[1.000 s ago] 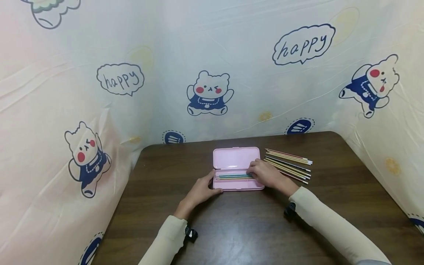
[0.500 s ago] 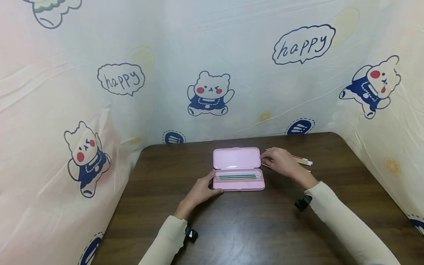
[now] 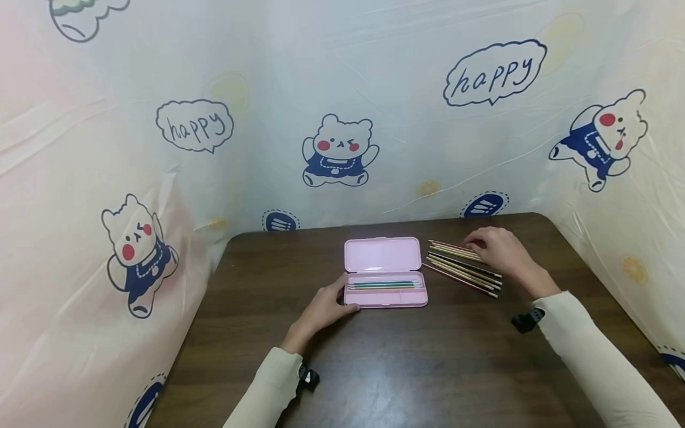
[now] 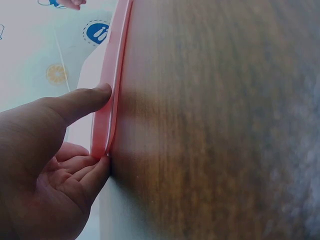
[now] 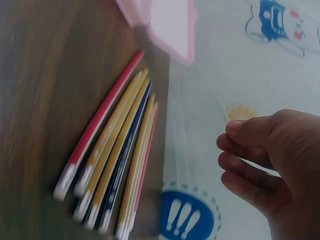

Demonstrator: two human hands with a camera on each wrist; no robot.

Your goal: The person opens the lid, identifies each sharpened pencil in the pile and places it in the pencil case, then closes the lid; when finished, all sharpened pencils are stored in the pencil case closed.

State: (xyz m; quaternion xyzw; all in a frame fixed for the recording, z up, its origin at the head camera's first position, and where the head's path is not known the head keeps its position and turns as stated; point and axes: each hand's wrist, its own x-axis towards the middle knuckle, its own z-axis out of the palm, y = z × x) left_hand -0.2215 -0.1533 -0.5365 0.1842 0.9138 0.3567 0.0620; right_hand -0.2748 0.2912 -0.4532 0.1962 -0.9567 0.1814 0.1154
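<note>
A pink pencil case [image 3: 382, 255] lies with its lid up in the head view, several pencils [image 3: 380, 285] along its back compartment. My left hand [image 3: 321, 306] grips its near left corner, thumb on the front side and fingers at the end, as the left wrist view shows with the thumb [image 4: 92, 101] against the pink wall. To the right, loose pencils [image 3: 462, 273] with yellow, black and red barrels lie fanned on the table. Above their far right ends my right hand [image 3: 500, 252] hovers, fingers loosely bent. Nothing shows between its fingers in the right wrist view.
The brown wooden table [image 3: 407, 368] extends round the case, its far edge close behind the lid. A patterned cloth [image 3: 257, 172] hangs behind and at both sides. Small black cameras [image 3: 527, 320] sit on both wrists.
My right hand leaves the case's right end and travels right, past the loose pencils' tips to above their far right ends. My left hand and the case stay put.
</note>
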